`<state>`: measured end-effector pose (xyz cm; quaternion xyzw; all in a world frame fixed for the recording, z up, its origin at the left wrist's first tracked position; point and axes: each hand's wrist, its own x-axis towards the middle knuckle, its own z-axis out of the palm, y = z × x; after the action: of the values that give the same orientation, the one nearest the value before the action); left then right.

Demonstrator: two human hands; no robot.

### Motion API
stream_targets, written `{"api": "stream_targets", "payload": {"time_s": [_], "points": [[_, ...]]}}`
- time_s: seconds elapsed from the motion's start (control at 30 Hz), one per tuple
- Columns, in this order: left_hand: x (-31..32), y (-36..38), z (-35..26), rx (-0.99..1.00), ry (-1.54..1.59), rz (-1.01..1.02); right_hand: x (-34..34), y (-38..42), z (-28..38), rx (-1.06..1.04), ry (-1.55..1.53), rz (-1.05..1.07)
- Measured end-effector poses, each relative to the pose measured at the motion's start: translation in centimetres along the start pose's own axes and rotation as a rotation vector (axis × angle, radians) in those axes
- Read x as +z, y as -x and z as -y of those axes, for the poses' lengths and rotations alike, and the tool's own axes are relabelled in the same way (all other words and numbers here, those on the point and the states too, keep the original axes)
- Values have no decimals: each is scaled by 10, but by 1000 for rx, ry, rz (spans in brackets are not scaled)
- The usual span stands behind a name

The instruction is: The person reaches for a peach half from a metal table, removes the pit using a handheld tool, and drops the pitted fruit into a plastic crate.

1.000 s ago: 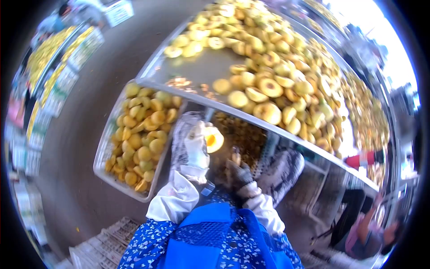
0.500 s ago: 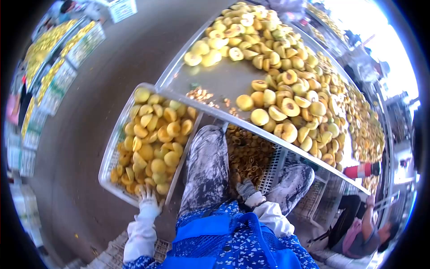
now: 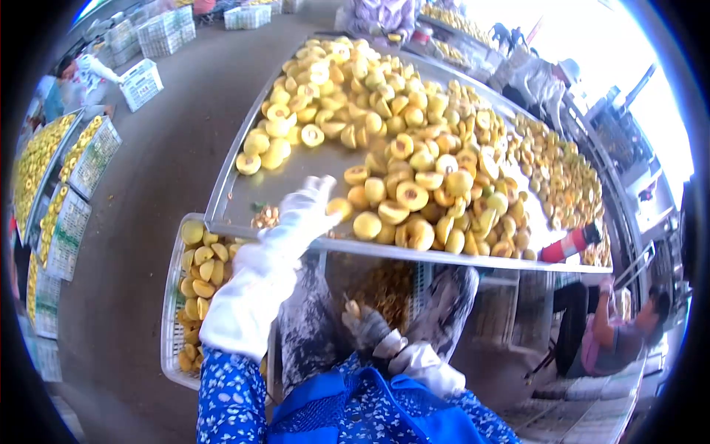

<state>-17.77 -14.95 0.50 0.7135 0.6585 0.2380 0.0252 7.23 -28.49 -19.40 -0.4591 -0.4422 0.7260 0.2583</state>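
My left hand point(image 3: 309, 206), in a white glove, reaches over the near edge of the metal table point(image 3: 237, 177) with its fingers stretched out. Its fingertips are right beside a yellow peach half point(image 3: 339, 208) at the front of the pile. Low between my knees is my right hand point(image 3: 364, 327), in a grey glove, its fingers curled; what they hold is too small to make out. Halved peaches point(image 3: 412, 195), some with the brown pit showing, cover much of the table. Under my left arm, a white crate point(image 3: 171, 325) of peach halves is partly hidden.
Below the table edge, a container holds brown pits and scraps point(image 3: 388, 292). A red-and-black cylinder point(image 3: 571, 243) lies at the table's right end. One person point(image 3: 610, 333) sits at the right; others work at the back. Filled crates point(image 3: 63, 229) line the left side.
My left hand has left the peach crate and moved up and right over the table. My right hand stays low between my knees. The view has turned, showing more of the background.
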Motion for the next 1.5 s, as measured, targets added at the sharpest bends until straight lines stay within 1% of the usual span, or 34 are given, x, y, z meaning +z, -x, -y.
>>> {"api": "stream_targets", "payload": {"time_s": [0.03, 0.07, 0.1, 0.13, 0.2, 0.23, 0.27, 0.3, 0.33, 0.37, 0.4, 0.43, 0.47, 0.5, 0.53, 0.6, 0.63, 0.67, 0.73, 0.77, 0.83, 0.93, 0.97, 1.07, 1.1, 1.2, 1.27, 1.33, 1.37, 1.43, 1.5], "points": [[-3, -23, -16, -59, -37, 308, 6, 9, 35, 62, -66, 21], [6, -38, -19, 18, -123, 441, 16, 29, 75, 128, -137, 40], [31, -50, -10, 71, -192, 514, 15, 34, 91, 185, 109, 4], [54, -59, 0, 127, -263, 594, 5, 31, 97, 167, -4, 17], [63, -76, -1, 34, -256, 708, -10, 35, 97, 147, -260, 39], [62, -70, 3, 0, -166, 586, -18, 39, 103, 97, -335, 57], [50, -67, -4, -45, -114, 513, -29, 40, 101, 56, -103, 18], [35, -59, -11, -153, 130, 429, -43, 37, 100, 83, -345, 55], [24, -47, -19, -266, 374, 344, -48, 32, 91, -81, -212, 10], [16, -31, -24, -352, 828, 314, -53, 28, 83, -236, -73, -58], [12, -14, -30, -442, 1278, 263, -56, 34, 101, -278, 98, -55], [15, 3, -38, -432, 1521, 173, -58, 40, 120, -323, 267, -59], [18, 17, -46, -415, 1764, 75, -54, 57, 148, -316, 457, -101], [24, 27, -54, -487, 1853, 16, -53, 53, 142, -681, 513, -96], [29, 41, -66, -483, 1857, -31, -54, 60, 141, -650, 608, -96], [36, 61, -96, -808, 1863, -154, -50, 78, 178, -573, 807, -91], [40, 70, -102, -745, 1759, -41, -47, 73, 171, -456, 826, -145], [41, 75, -120, -738, 1642, -99, -44, 84, 187, -756, 821, -165], [47, 85, -137, -762, 1643, -111, -39, 75, 174, -551, 751, -238], [48, 88, -147, -733, 1620, -112, -39, 75, 173, -569, 759, -223], [47, 88, -160, -664, 1579, -120, -38, 75, 173, -538, 755, -220], [58, 95, -152, -601, 1668, -41, -36, 72, 169, -527, 761, -229], [64, 96, -151, -600, 1634, -70, -35, 71, 167, -516, 766, -233], [74, 102, -154, -488, 1386, -156, -30, 69, 163, -474, 814, -241], [80, 104, -148, -656, 1522, -139, -27, 71, 164, -440, 840, -239], [83, 106, -149, -734, 1515, -191, -21, 71, 159, -378, 890, -224], [84, 108, -153, -692, 1420, -222, -23, 70, 160, -325, 909, -193], [89, 109, -152, -616, 1305, -245, -27, 61, 145, -392, 932, -159], [89, 109, -154, -611, 1293, -264, -29, 56, 138, -427, 942, -142], [90, 108, -156, -598, 1267, -301, -32, 51, 132, -410, 948, -121], [92, 109, -155, -589, 1270, -287, -31, 51, 130, -379, 950, -124]]}}
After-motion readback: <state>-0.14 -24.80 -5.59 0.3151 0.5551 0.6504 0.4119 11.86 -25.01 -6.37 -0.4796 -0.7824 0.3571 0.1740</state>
